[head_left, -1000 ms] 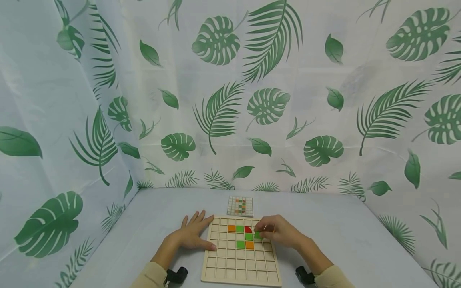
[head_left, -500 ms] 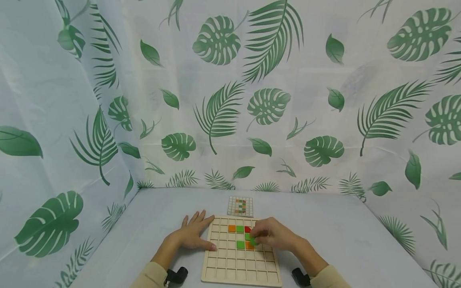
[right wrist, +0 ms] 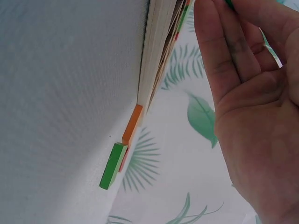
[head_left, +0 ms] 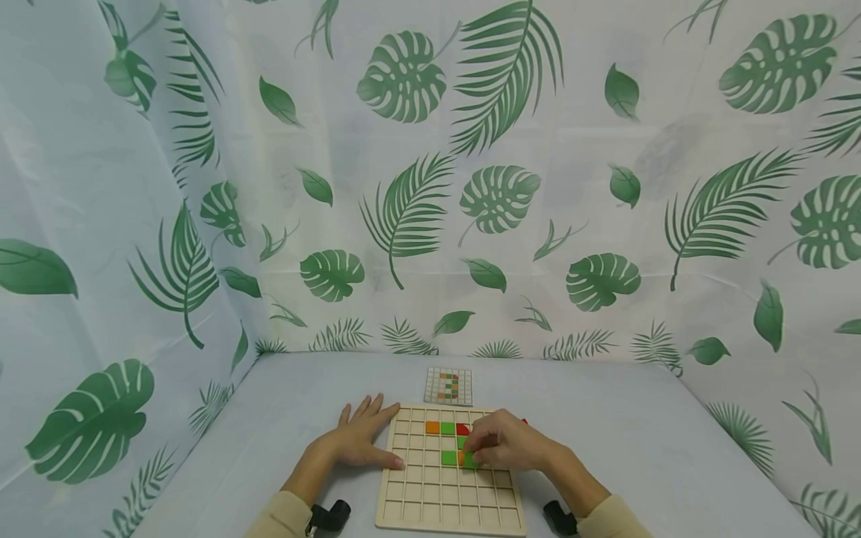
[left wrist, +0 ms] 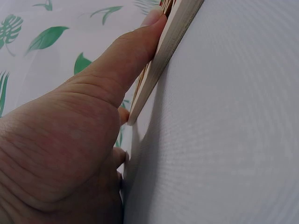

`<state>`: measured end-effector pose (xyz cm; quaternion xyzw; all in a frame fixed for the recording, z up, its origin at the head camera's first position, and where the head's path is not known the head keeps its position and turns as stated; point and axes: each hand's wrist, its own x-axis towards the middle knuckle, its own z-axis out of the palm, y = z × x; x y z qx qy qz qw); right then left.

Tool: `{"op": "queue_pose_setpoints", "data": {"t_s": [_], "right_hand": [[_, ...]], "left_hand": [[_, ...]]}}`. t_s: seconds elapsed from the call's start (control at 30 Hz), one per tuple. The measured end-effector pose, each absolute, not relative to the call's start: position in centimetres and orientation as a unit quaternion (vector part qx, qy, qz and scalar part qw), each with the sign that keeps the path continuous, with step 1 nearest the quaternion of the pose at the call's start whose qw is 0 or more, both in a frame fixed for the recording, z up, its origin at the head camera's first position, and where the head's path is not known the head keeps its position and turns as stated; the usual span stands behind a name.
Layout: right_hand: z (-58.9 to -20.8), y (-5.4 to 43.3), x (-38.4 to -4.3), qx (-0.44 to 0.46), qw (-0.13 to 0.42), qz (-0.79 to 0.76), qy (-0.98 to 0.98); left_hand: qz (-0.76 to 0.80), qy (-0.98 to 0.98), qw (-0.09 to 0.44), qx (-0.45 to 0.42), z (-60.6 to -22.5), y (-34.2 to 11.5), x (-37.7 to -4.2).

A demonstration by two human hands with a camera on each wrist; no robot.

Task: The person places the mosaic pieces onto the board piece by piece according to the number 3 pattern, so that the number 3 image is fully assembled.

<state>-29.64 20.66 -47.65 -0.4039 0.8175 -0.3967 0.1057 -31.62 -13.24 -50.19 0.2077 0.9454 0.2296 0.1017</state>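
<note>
A square wooden grid board [head_left: 452,495] lies on the table. My left hand [head_left: 356,439] rests against its left side with fingers spread, thumb on the board's edge. Between thumb and fingertips my right hand [head_left: 506,442] pinches a green tile [head_left: 469,461], low over the grid, by an orange tile [head_left: 460,457] that it partly hides. A second green tile [head_left: 448,457] sits to the left of that one. Higher on the board are an orange tile [head_left: 433,427], a green tile [head_left: 448,428] and a red-marked tile [head_left: 463,429].
Behind the board lies a small pattern card [head_left: 448,385] printed with a coloured grid. Right of the board, loose on the table, are a green block [right wrist: 113,165], an orange block [right wrist: 132,125] and a red piece, mostly hidden. Leaf-printed cloth [head_left: 417,321] walls the back and left.
My right hand has carried the green tile left and toward me, from the board's right side to beside the lower orange tile. The left hand has stayed in place.
</note>
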Motion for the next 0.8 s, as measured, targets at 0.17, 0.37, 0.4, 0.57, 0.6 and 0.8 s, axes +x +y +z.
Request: {"op": "queue_pose_setpoints", "data": {"t_s": [0.17,0.37,0.4,0.57,0.6,0.8], "right_hand": [[-47.38,20.32,-29.41,-0.405,0.1,-0.394,0.819],[-47.37,20.0,-29.3,-0.43,0.089,-0.384,0.812],[-47.4,20.0,-29.28,-0.433,0.092,-0.386,0.809],[-47.7,20.02,-29.32,-0.442,0.103,-0.396,0.798],[-47.74,20.02,-29.33,-0.442,0.104,-0.397,0.798],[-47.93,19.95,-29.41,-0.44,0.114,-0.401,0.796]], "left_hand": [[0.231,0.945,0.101,0.209,-50.39,-13.27,-31.65],[0.231,0.944,0.101,0.212,-50.46,-13.29,-31.69],[0.231,0.944,0.1,0.212,-50.46,-13.28,-31.69],[0.231,0.945,0.099,0.211,-50.43,-13.3,-31.72],[0.23,0.945,0.098,0.211,-50.42,-13.31,-31.71],[0.231,0.945,0.096,0.213,-50.39,-13.38,-31.62]]}}
